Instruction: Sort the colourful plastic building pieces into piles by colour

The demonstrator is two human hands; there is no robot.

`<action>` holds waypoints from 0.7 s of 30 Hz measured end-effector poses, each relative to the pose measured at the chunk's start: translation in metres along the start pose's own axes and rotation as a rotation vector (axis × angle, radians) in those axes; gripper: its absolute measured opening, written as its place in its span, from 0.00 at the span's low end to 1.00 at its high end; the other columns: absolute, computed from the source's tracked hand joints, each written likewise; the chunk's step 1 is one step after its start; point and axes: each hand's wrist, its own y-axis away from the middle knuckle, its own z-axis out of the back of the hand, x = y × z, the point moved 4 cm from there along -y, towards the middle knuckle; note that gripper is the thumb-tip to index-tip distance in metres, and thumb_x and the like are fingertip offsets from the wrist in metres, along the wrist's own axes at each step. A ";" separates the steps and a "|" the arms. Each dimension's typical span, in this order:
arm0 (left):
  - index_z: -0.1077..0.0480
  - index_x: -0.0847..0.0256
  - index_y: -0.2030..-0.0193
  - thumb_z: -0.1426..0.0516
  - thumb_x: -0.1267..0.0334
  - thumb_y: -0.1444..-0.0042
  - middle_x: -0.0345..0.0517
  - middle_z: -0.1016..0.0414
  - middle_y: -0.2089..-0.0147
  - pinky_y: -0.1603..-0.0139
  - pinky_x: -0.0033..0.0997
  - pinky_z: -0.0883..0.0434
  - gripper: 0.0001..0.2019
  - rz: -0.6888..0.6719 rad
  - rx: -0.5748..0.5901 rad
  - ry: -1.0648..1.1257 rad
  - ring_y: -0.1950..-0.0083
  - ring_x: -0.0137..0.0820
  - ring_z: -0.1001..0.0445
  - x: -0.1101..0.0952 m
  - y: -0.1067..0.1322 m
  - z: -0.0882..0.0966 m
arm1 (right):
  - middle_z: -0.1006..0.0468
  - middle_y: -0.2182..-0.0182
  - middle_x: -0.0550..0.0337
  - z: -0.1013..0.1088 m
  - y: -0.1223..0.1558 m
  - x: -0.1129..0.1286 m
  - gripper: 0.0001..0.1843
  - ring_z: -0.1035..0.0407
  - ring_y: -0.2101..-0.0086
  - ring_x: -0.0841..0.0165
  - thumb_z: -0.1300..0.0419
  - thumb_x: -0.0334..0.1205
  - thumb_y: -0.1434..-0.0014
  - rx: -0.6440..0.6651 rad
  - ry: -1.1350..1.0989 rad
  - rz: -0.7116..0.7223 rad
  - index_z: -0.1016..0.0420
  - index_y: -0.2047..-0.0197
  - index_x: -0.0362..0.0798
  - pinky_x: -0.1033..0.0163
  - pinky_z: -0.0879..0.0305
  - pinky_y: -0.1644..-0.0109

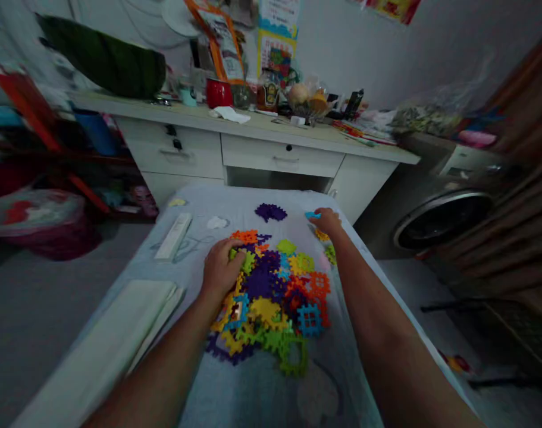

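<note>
A heap of flat interlocking plastic tiles in purple, orange, yellow, green and blue lies on a pale blue cloth-covered table. My left hand rests palm down on the heap's left edge, its fingers on a green tile. My right hand reaches to the far side and pinches a small blue tile. A separate purple cluster of tiles lies just left of that hand.
A white remote-like bar and a pale folded sheet lie on the table's left. Beyond stands a white desk with drawers, crowded with a red mug, jars and fruit. A washing machine stands at right.
</note>
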 end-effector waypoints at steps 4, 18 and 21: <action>0.25 0.59 0.57 0.47 0.56 0.46 0.48 0.23 0.51 0.39 0.44 0.35 0.15 0.001 0.003 -0.010 0.46 0.41 0.28 -0.001 -0.001 0.000 | 0.23 0.50 0.52 -0.002 0.026 0.031 0.19 0.28 0.52 0.65 0.38 0.41 0.40 0.226 -0.095 0.414 0.26 0.46 0.46 0.64 0.35 0.49; 0.25 0.58 0.59 0.47 0.55 0.45 0.47 0.23 0.53 0.40 0.43 0.34 0.14 -0.011 -0.010 -0.009 0.47 0.40 0.27 0.000 -0.002 -0.001 | 0.23 0.51 0.49 -0.020 0.077 0.064 0.20 0.29 0.55 0.63 0.36 0.39 0.46 0.439 0.161 0.603 0.24 0.50 0.44 0.67 0.37 0.58; 0.25 0.58 0.58 0.46 0.55 0.45 0.46 0.23 0.53 0.40 0.43 0.34 0.14 -0.010 -0.025 -0.019 0.47 0.40 0.28 0.003 -0.002 -0.002 | 0.21 0.54 0.52 -0.012 0.074 0.058 0.14 0.29 0.58 0.65 0.41 0.34 0.44 0.444 0.112 0.593 0.22 0.55 0.44 0.67 0.39 0.60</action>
